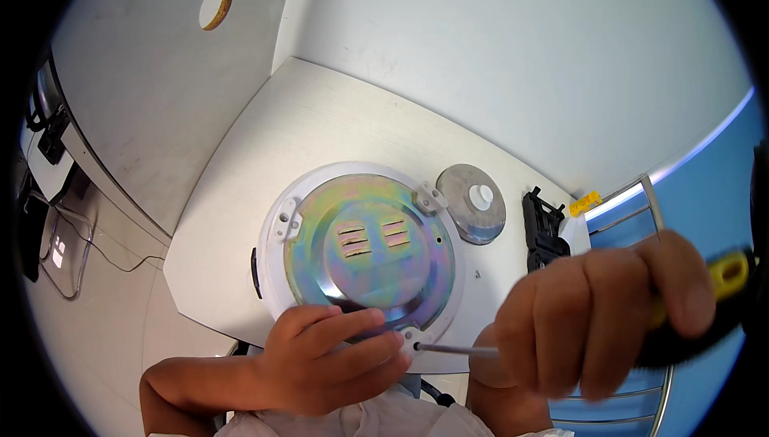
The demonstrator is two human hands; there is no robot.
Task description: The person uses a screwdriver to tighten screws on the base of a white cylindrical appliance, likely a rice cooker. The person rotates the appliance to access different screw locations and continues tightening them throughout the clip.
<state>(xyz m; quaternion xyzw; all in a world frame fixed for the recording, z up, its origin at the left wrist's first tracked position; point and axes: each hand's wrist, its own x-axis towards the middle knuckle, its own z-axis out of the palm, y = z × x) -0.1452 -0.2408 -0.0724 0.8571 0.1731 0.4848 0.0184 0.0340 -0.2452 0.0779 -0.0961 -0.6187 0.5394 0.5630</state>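
Note:
An upturned round appliance, like a rice cooker, lies on the table with its iridescent metal base plate [384, 269] facing up. White plastic feet [431, 197] sit around its rim, and vent slots show in the middle. My right hand [593, 321] is closed around a screwdriver [460, 350] with a black and yellow handle. Its shaft points left, and the tip meets the foot [409, 338] at the near rim. Beside that foot, my left hand [332, 357] rests with fingers spread over the plate's near edge, holding nothing.
A glass lid [462, 221] with a white knob lies right of the appliance. A tiny dark piece, perhaps a screw [478, 275], is nearby. Farther right are a black tool case [545, 229] and a yellow object [585, 203]. Panels border the white table [232, 197]; a metal rack [653, 205] stands right.

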